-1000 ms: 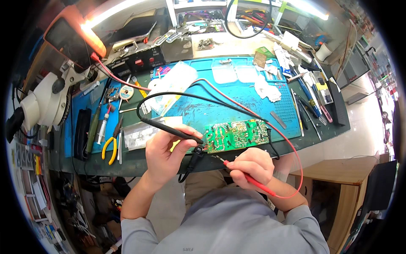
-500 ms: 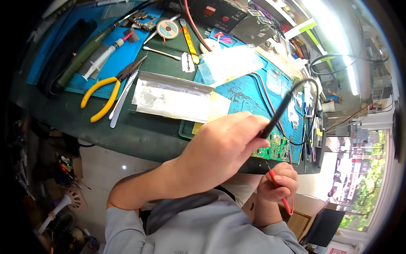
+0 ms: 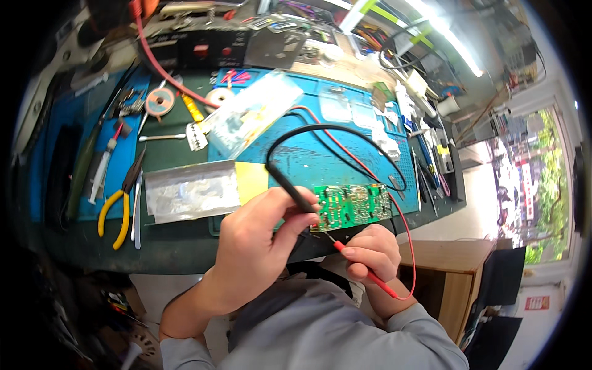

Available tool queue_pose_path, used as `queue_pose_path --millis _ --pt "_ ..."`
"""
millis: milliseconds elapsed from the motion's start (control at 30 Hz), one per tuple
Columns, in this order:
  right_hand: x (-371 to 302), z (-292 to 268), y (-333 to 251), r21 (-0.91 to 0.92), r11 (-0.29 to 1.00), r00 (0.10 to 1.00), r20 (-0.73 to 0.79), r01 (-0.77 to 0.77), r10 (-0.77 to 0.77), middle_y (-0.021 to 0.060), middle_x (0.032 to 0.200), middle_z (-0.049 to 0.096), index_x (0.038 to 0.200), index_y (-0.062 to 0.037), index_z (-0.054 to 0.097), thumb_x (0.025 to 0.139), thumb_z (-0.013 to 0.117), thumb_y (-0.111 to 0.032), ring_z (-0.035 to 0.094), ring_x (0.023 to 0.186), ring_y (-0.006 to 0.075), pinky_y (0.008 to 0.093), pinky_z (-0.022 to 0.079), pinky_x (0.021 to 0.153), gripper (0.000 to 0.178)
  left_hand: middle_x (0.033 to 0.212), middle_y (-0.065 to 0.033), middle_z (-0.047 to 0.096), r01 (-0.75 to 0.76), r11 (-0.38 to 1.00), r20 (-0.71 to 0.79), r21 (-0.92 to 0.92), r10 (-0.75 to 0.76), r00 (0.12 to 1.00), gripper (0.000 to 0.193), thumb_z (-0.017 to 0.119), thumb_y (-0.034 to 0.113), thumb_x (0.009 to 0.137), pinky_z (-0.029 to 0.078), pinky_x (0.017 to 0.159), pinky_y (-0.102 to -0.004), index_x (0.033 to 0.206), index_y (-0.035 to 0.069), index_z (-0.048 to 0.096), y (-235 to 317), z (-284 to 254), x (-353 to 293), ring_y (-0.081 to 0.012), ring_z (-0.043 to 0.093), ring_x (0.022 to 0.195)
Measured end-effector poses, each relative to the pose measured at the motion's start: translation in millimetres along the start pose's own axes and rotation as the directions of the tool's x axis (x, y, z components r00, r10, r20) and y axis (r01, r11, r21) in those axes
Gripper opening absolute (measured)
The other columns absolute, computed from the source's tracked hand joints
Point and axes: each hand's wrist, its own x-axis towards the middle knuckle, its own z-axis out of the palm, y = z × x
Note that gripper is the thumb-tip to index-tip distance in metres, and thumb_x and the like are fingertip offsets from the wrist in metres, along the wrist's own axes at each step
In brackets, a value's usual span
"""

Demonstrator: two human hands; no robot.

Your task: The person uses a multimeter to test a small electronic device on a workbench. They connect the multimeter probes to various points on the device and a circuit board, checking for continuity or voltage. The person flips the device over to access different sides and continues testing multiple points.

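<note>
A green circuit board (image 3: 354, 206) lies solder side up near the front edge of the bench. My left hand (image 3: 250, 237) is closed on a black test probe (image 3: 287, 187) at the board's left end; its tip is hidden behind my fingers. Below the board, my right hand (image 3: 375, 250) is closed round a red test probe (image 3: 382, 285). The red probe's thin metal tip points up and left to the board's lower left edge; whether it touches I cannot tell. A black lead loops over the mat from the left probe, and a red lead runs from the right one.
A metal tray (image 3: 191, 192) and yellow paper (image 3: 251, 182) lie left of my left hand. Beyond are yellow-handled pliers (image 3: 117, 213), tweezers, a syringe (image 3: 102, 169), a razor blade (image 3: 197, 137) and a solder wick spool (image 3: 160, 102). A clear plastic bag (image 3: 256, 114) rests on the blue mat (image 3: 290, 145).
The view has shifted, so the bench sits further left. My left hand has tilted its black probe the other way and uncovered more of the board. The red probe has moved toward the board's left end.
</note>
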Motion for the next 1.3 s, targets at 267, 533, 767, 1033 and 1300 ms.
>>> queue_pose_path --millis 267,533,767,1033,1300 --pt "3.6 -0.4 -0.9 -0.045 0.999 1.000 -0.008 0.003 -0.003 0.0006 0.076 0.065 0.092 -0.0074 0.070 0.091 0.071 -0.032 0.059 0.058 0.0133 0.0243 0.043 0.047 0.025 0.090 -0.0098 0.072 0.069 0.997 -0.029 -0.034 -0.070 0.997 0.017 0.072 -0.002 0.085 0.056 0.070 -0.0280 0.100 -0.002 0.066 -1.4 5.1 -0.8 -0.0167 0.070 0.077" --pt "5.4 1.3 0.6 -0.071 0.997 0.999 -0.049 0.015 -0.019 -0.0001 0.072 0.065 0.088 -0.0070 0.070 0.090 0.072 -0.028 0.058 0.054 0.0116 0.0230 0.041 0.046 0.021 0.089 -0.0092 0.072 0.082 0.995 -0.040 -0.049 -0.084 0.996 0.013 0.071 -0.001 0.087 0.055 0.068 -0.0265 0.098 -0.003 0.066 2.4 6.2 -1.4 -0.0149 0.069 0.075" --pt "7.4 1.7 1.0 -0.072 0.997 0.999 -0.053 0.006 -0.010 -0.0001 0.071 0.064 0.083 -0.0067 0.070 0.088 0.074 -0.025 0.058 0.054 0.0119 0.0230 0.042 0.046 0.019 0.098 -0.0106 0.070 0.106 0.994 0.078 -0.018 -0.104 0.991 0.017 0.067 0.000 0.092 0.055 0.079 -0.0257 0.106 -0.004 0.061 3.7 -0.2 -2.3 -0.0147 0.067 0.090" --pt "9.7 4.5 1.4 -0.090 0.996 0.997 -0.074 0.001 -0.007 -0.0008 0.069 0.063 0.081 -0.0069 0.070 0.086 0.075 -0.021 0.057 0.052 0.0111 0.0230 0.041 0.045 0.015 0.089 -0.0090 0.072 0.073 0.997 -0.035 -0.011 -0.074 0.997 0.012 0.071 0.001 0.088 0.055 0.068 -0.0257 0.098 -0.004 0.065 1.6 6.4 -1.5 -0.0141 0.069 0.074" --pt "9.1 5.8 1.2 -0.092 0.996 0.995 -0.100 0.006 -0.015 -0.0012 0.068 0.062 0.080 -0.0077 0.070 0.084 0.076 -0.020 0.056 0.051 0.0102 0.0227 0.039 0.043 0.014 0.089 -0.0079 0.073 0.074 0.997 -0.041 0.003 -0.074 0.996 0.012 0.071 0.002 0.088 0.054 0.068 -0.0252 0.098 -0.003 0.066 1.1 7.5 -2.5 -0.0131 0.068 0.075"
